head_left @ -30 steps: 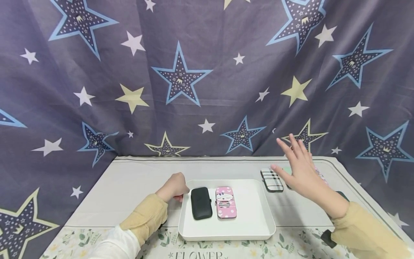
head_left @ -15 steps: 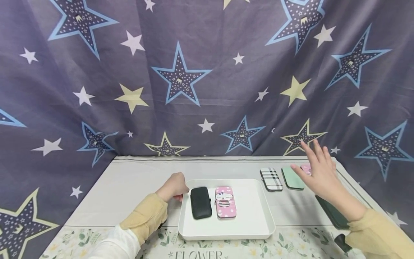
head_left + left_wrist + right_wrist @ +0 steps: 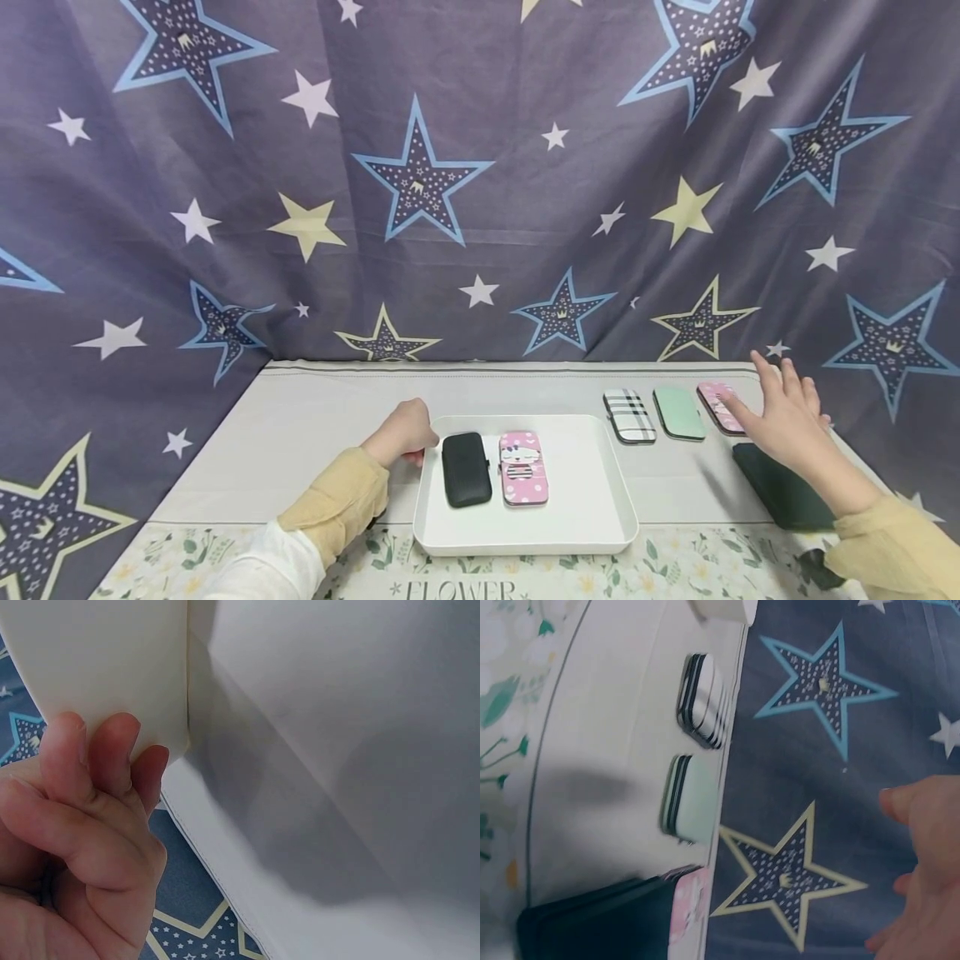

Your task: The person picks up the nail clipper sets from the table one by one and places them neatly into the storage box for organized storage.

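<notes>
Head view: the right hand, fingers spread, has drifted right, so the dark case at right seems nearest it now. The left hand pinches the white tray at left.

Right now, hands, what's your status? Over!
Left hand grips white tray. Right hand in air, holding nothing. Black case, pink cat case in tray. Right arm partly hides dark green case.

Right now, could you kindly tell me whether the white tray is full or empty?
Neither: a black case and a pink case lie in the white tray, its right side bare.
</notes>
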A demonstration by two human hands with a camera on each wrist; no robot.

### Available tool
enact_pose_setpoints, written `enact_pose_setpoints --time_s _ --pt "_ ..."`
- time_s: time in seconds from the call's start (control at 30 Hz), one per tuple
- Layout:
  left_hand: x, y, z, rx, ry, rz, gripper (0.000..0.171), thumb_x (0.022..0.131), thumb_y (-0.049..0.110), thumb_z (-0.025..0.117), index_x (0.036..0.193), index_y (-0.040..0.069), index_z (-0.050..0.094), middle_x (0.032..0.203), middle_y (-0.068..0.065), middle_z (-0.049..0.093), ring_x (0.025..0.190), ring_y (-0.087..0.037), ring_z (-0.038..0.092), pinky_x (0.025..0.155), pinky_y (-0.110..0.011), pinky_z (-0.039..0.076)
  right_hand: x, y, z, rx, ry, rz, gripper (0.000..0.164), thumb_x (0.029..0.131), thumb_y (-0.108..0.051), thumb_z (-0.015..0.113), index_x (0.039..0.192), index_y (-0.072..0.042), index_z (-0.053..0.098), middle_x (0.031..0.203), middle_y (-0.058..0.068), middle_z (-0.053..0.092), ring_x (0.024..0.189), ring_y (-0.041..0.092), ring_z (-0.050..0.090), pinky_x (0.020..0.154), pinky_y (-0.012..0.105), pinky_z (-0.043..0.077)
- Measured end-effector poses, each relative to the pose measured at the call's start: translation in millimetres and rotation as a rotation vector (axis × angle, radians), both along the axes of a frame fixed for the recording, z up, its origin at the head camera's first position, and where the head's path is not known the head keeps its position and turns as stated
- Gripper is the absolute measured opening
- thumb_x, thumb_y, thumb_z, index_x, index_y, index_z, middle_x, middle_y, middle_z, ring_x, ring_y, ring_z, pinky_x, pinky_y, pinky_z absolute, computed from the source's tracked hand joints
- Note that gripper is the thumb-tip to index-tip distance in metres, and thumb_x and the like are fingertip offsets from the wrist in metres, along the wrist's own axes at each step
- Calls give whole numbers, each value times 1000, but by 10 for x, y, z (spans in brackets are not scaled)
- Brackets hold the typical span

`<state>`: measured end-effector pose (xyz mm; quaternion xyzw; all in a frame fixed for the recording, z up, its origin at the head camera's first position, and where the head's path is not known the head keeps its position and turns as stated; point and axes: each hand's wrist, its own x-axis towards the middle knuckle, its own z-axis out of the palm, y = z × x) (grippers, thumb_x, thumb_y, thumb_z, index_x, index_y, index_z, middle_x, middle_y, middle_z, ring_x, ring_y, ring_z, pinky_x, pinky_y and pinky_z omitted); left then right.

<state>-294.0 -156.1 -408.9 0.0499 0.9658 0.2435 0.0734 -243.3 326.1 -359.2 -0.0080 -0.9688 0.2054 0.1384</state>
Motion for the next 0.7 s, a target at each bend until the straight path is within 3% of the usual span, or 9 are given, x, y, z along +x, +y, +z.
enact_pose_setpoints --time_s 0.13,0.33,0.7 --pt "0 0 -2 2 -8 6 20 73 0 59 53 0 59 33 3 44 26 -5 40 30 -14 37 -14 136 -86 15 -35 -17 84 93 -55 42 150 -7 3 144 43 -2 126 69 -1 85 85 11" --pt "5 4 -7 15 -11 5 20 73 0 59 52 1 57 33 2 43 26 -5 39 30 -14 37 -56 323 -181 45 -40 24 83 94 -47 44 146 4 5 136 49 13 128 63 9 97 74 10" --pt "22 23 -10 10 -9 -11 19 76 2 62 57 -2 60 34 2 44 27 -4 40 32 -13 38 -62 558 -282 120 -287 -15 86 93 -48 44 136 20 13 128 53 18 119 68 17 93 77 19"
